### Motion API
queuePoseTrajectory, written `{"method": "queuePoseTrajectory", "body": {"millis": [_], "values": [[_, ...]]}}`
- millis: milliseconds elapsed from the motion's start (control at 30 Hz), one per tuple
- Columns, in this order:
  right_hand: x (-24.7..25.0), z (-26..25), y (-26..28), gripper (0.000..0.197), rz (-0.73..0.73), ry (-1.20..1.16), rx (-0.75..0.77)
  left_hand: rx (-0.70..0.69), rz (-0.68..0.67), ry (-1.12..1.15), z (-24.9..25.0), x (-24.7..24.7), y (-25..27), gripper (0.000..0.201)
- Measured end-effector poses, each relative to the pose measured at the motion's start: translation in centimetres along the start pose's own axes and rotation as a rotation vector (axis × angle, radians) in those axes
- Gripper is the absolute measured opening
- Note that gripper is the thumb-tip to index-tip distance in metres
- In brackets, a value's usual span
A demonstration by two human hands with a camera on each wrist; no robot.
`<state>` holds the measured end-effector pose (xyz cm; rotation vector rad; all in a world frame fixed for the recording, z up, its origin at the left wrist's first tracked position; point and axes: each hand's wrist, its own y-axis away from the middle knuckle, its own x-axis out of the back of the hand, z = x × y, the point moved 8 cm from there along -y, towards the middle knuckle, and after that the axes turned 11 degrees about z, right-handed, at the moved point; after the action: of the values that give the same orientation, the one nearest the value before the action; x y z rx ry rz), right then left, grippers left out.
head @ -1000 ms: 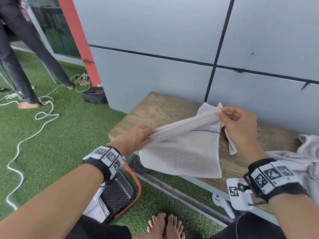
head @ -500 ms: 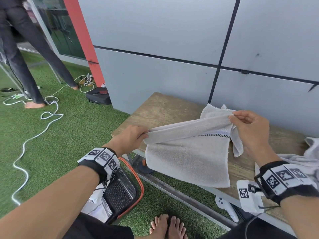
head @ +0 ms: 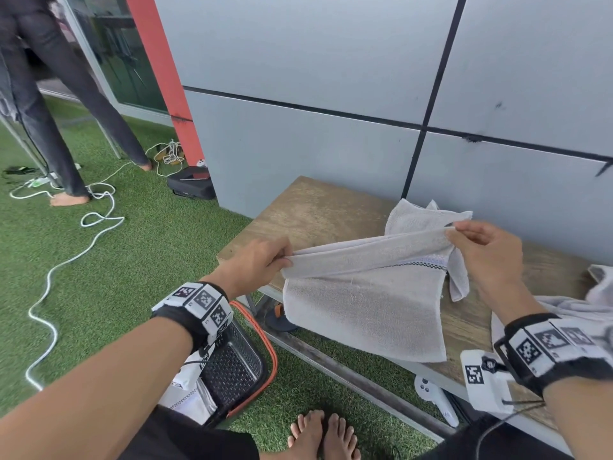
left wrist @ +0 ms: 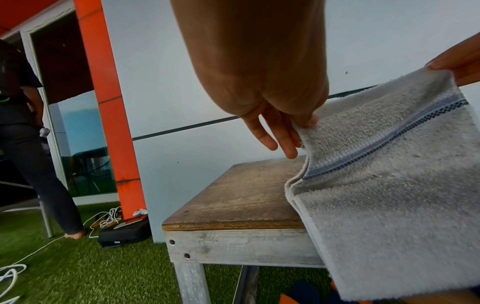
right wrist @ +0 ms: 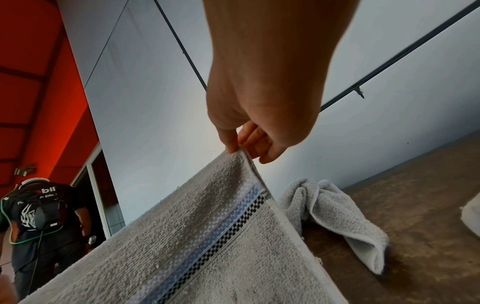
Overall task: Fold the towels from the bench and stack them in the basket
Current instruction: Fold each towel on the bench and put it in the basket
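A grey towel (head: 365,303) with a blue and black checked stripe hangs stretched between my two hands above the wooden bench (head: 318,210). My left hand (head: 262,263) pinches its left top corner (left wrist: 303,125). My right hand (head: 481,247) pinches the right top corner (right wrist: 239,152). The far part of the towel (right wrist: 332,209) trails crumpled on the bench top. More pale towels (head: 583,303) lie heaped at the bench's right end. The black mesh basket (head: 238,366) with an orange rim stands on the grass under my left forearm, white cloth inside it.
A grey panelled wall (head: 331,61) backs the bench. A person's legs (head: 43,127) stand at far left among white cables (head: 66,254). A black case (head: 192,184) lies by the red post. A white controller (head: 431,396) lies under the bench, near my bare feet (head: 325,433).
My hands have drawn apart, the right one moving right, and the towel's top edge is pulled tighter. The head view has shifted a little.
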<state>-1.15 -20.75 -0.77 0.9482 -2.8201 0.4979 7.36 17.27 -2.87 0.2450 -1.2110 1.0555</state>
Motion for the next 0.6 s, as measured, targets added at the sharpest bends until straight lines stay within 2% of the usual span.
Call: {"method": "queuePoseTrajectory", "body": {"millis": [200,300,400,467,600], "values": [[-0.3,0.5,0.0,0.011,-0.033,0.049,0.044,0.118,-0.026,0.075,-0.7,0.2,0.2,0.017],[-0.6,-0.3,-0.2,0.011,-0.067,0.101,0.092,0.128,-0.054,0.020,-0.7,1.2,-0.6,0.013],[-1.8,-2.8,-0.9,0.013,-0.145,0.205,0.201,0.193,-0.053,-0.043,-1.1,3.1,-2.8,0.014],[-2.8,-5.3,-1.5,0.016,-0.181,0.276,0.303,0.246,-0.006,-0.063,-1.5,5.2,-4.6,0.013],[-4.4,-10.2,-4.1,0.017,-0.144,0.322,0.448,0.251,0.086,-0.112,-1.4,10.2,-8.4,0.014]]}}
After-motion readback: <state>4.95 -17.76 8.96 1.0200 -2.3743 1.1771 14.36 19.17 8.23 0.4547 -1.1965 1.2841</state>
